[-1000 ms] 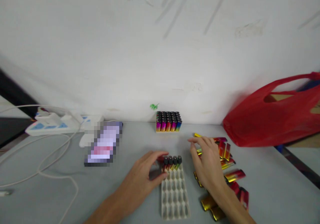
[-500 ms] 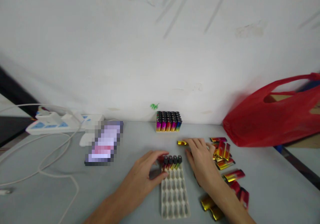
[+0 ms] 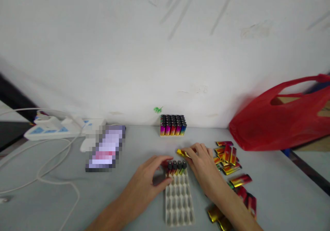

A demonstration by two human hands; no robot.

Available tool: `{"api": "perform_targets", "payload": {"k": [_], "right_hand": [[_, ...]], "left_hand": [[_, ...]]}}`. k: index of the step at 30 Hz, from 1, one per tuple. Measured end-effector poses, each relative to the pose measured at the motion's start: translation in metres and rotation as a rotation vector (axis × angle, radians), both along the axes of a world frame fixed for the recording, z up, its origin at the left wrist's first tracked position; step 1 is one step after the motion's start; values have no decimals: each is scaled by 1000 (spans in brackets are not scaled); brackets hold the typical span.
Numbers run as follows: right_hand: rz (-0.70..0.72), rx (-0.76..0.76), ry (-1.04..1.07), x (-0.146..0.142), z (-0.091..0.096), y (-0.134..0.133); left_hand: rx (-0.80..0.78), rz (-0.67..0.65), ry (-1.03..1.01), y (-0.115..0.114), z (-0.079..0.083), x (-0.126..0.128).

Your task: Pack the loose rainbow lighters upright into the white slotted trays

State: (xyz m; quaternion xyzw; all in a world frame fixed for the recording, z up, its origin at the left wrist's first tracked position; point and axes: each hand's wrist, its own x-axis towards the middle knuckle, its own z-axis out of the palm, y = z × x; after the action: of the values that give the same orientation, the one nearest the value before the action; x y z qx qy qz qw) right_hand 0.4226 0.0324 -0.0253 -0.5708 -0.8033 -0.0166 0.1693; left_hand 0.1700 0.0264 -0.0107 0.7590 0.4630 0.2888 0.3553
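At the near middle of the table lies a white slotted tray (image 3: 179, 203). A row of black-topped lighters (image 3: 179, 167) stands upright in its far end. My left hand (image 3: 148, 176) curls around the tray's far left corner, thumb at its side and forefinger beside the end lighter; the other fingertips are hidden. Just right of the row, my right hand (image 3: 202, 164) is closed on a gold lighter (image 3: 182, 153), whose gold end sticks out to the left, tilted. Part of that lighter is covered by the fingers. Loose gold and red lighters (image 3: 227, 155) lie right of this hand.
A full block of upright lighters (image 3: 172, 126) stands against the wall. More loose lighters (image 3: 241, 180) lie beside my right forearm. At left are a phone (image 3: 107, 146), a power strip (image 3: 56, 129) and white cables (image 3: 38, 176). A red bag (image 3: 278, 121) stands at right.
My right hand has moved left and nearer the tray, bringing the gold lighter with it, now more tilted. My left hand stays at the tray's corner.
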Motion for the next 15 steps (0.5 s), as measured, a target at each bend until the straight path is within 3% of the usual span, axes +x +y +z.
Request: {"api": "perform_targets", "payload": {"k": [15], "right_hand": [[-17, 18, -57, -8, 12, -4]], "left_hand": [[-8, -4, -2, 0, 3, 0]]}}
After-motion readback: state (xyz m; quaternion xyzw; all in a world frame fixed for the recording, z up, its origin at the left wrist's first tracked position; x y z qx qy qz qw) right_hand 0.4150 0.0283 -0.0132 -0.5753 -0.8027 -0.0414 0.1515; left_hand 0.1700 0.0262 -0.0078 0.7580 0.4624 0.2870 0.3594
